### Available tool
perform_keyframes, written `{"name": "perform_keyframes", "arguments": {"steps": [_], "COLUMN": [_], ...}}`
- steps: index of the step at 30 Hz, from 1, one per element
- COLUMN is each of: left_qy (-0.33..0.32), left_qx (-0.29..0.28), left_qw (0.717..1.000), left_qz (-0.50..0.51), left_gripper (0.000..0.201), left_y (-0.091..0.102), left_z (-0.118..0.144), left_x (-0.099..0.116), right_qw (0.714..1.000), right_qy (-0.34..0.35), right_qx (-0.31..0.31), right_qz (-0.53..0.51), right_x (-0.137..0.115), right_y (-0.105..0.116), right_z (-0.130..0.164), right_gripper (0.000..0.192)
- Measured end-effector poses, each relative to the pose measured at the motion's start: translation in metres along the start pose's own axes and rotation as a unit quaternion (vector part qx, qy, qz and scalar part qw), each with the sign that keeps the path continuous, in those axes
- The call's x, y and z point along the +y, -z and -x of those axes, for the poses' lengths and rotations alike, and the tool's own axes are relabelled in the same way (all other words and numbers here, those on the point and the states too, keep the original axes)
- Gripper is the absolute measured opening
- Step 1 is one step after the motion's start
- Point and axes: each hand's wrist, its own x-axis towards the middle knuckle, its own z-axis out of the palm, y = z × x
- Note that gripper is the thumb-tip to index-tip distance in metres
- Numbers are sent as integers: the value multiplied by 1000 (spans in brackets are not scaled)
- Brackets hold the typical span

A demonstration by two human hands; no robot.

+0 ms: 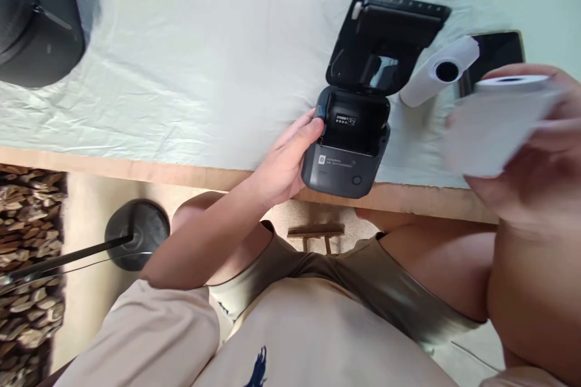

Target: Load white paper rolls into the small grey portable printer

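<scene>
Wrapped around a white cylindrical paper roll [492, 127], my right hand [547, 151] holds it right of the boxy black plastic printer [353, 133] my left hand [290, 160] grips; I'd expect the roll light, dentable, best held round its curve.

Lighting: bright, diffuse; the pale bench cloth [204, 60] shows washed-out patches. Shadow: soft, beside the black zippered case [40, 30]. Blur: right hand [535, 157] and paper roll [492, 127] smear; the label printer [342, 172] reads sharper. Distortion: wide-angle stretch toward the edges.
</scene>
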Motion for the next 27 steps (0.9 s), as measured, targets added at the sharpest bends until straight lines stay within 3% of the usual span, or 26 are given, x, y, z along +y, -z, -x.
{"name": "perform_keyframes", "arguments": {"steps": [3,7,13,16,18,20,22,23,25,27], "left_qy": [3,2,-14,-11,-15,-21,-24,-24,-21,-20], "left_qx": [-8,-13,-11,-12,-20,-24,-20,-19,-18,-19], "left_qw": [1000,1000,1000,1000,1000,999,999,1000,1000,1000], "left_qz": [-6,-10,7,2,2,9,12,9,-5,-12], "left_gripper": [32,32,27,29,30,28,27,28,30,29], "left_y": [5,2,-6,-4,-2,-1,-1,-1,0,0], "left_z": [-2,-4,-7,-6,-6,-4,-4,-3,-3,-4], "left_x": [0,-1,-1,-2,-2,-2,-2,-2,-2,-3], "right_qw": [993,989,953,933,930,932,909,884,827,806], "right_qy": [-46,63,205,192,191,222,288,329,396,402], "right_qx": [43,137,95,52,34,76,136,152,141,95], "right_qz": [-97,-7,203,300,311,278,269,294,373,423], "right_x": [31,60,58,54,52,50,50,51,53,56], "right_y": [15,7,-15,-19,-14,-2,13,19,25,22], "right_z": [-10,-8,7,1,-4,-11,-22,-30,-46,-59], "right_gripper": [38,60,46,38,41,45,48,50,61,65]}}
